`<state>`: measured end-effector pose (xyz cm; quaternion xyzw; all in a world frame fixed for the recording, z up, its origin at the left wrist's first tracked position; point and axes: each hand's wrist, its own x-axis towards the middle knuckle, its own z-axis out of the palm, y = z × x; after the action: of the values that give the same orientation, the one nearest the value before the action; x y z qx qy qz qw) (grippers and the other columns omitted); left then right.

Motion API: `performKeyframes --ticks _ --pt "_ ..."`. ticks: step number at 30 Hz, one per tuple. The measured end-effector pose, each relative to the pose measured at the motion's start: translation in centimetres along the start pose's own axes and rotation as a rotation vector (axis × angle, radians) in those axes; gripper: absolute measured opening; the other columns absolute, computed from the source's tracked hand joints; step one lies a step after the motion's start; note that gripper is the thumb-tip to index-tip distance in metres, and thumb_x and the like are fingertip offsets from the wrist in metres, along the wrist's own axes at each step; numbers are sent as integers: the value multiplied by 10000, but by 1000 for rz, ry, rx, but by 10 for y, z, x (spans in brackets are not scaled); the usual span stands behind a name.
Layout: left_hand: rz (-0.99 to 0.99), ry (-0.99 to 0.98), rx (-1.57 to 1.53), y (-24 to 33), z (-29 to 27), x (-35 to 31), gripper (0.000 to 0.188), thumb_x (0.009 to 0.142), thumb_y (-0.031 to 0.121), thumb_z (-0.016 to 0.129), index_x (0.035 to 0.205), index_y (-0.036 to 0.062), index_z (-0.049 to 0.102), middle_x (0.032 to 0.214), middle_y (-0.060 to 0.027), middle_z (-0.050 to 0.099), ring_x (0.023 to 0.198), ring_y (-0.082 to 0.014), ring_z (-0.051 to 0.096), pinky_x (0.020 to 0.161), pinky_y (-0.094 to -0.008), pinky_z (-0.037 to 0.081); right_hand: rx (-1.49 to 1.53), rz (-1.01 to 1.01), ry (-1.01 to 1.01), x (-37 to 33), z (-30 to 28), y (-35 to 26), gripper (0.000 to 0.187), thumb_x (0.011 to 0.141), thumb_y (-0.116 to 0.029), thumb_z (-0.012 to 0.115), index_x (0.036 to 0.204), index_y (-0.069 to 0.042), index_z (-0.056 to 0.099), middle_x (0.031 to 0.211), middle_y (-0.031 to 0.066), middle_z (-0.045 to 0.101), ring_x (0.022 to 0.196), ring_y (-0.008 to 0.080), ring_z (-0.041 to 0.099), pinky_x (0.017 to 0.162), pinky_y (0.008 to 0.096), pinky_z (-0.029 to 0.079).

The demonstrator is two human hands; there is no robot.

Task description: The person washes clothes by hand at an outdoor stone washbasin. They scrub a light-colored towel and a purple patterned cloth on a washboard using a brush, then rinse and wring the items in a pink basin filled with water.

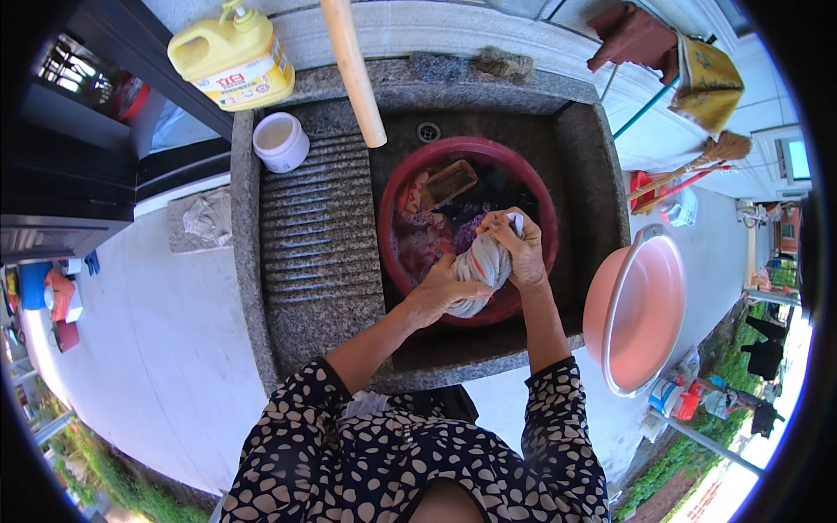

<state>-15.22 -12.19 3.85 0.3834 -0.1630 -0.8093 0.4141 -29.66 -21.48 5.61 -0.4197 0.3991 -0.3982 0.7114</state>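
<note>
A twisted, light grey cloth (482, 266) with a reddish stripe is bunched between my two hands, above the near side of a dark red basin (390, 235). My left hand (438, 292) wraps round its lower left end. At the upper right end my right hand (516, 246) grips it, fingers curled over the top. In the basin, soapy water covers part of some red, purple and dark clothes (427, 234). A wooden scrubbing brush (450, 184) lies on them near the far rim.
The granite sink (253, 288) has a ridged washboard (318, 218) on its left. A white tub (281, 142), a wooden stick (353, 74) and a yellow jug (234, 61) are at the far left. A pink basin (641, 309) stands tilted at the right. Brooms (697, 166) lean beyond it.
</note>
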Motion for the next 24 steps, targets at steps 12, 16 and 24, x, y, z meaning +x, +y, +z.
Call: performKeyframes --ticks 12,16,24 --pt "-70 -300 -126 35 45 -92 747 719 143 823 1310 40 378 1069 -111 572 835 -181 637 685 -317 568 -224 -111 -113 -72 56 -80 140 908 -114 621 807 -17 632 761 21 633 758 70 589 696 243 481" --pt "64 -47 214 29 52 -86 696 677 130 839 1232 -8 443 1055 -96 587 904 -177 617 831 -321 515 -380 -120 -46 -69 57 -72 134 867 -92 615 775 5 609 715 41 633 704 86 596 639 269 487" --pt "152 221 252 -15 31 -25 452 733 87 774 1087 -4 506 896 -84 620 743 -157 634 624 -302 529 -737 -268 78 -29 27 -8 85 868 -56 556 847 18 591 729 69 630 686 105 606 627 285 503"
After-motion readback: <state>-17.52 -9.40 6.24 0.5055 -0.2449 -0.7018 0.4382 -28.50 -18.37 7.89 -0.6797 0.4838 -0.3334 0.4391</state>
